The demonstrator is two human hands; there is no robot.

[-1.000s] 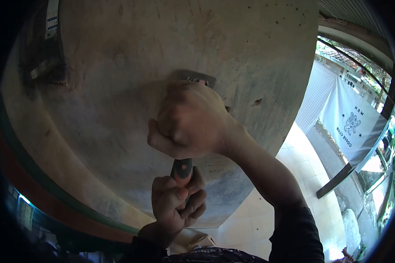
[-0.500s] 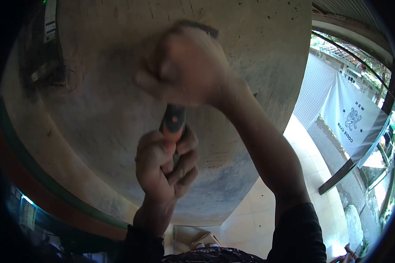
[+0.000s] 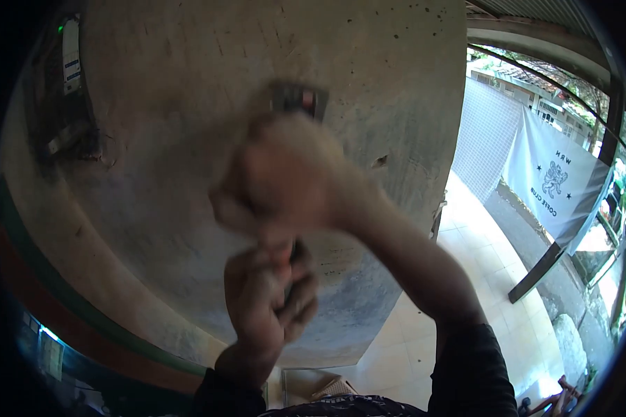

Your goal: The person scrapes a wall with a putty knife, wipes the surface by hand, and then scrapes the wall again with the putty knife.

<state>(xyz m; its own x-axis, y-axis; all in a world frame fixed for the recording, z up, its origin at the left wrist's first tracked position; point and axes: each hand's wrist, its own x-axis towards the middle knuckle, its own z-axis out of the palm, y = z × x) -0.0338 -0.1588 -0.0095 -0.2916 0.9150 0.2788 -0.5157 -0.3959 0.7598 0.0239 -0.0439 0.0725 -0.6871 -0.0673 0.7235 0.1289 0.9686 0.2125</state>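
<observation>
Low on the wall's face, my left hand (image 3: 264, 295) is wrapped round an orange-and-black handle (image 3: 284, 258); the rest of that tool is hidden by the fingers. Just above it, my right hand (image 3: 285, 174) is curled into a fist and smeared by motion. A dark block-like object (image 3: 302, 99) with a small red patch sticks out past the top of the fist, and I cannot tell what kind of thing it is. The lower edge of the fist overlaps the top of the orange-and-black handle in this view.
The worn, stained wall (image 3: 188, 146) fills the middle, with a small hole (image 3: 380, 162) right of my fist. A dark meter-like box (image 3: 66, 76) with a green light hangs at upper left. To the right are pale floor tiles (image 3: 469, 267), a post and a white banner (image 3: 553, 170).
My right fist has come down with the dark object, towards my left hand. The top of the orange-and-black handle, visible before, is now mostly covered. My left hand is slightly lower.
</observation>
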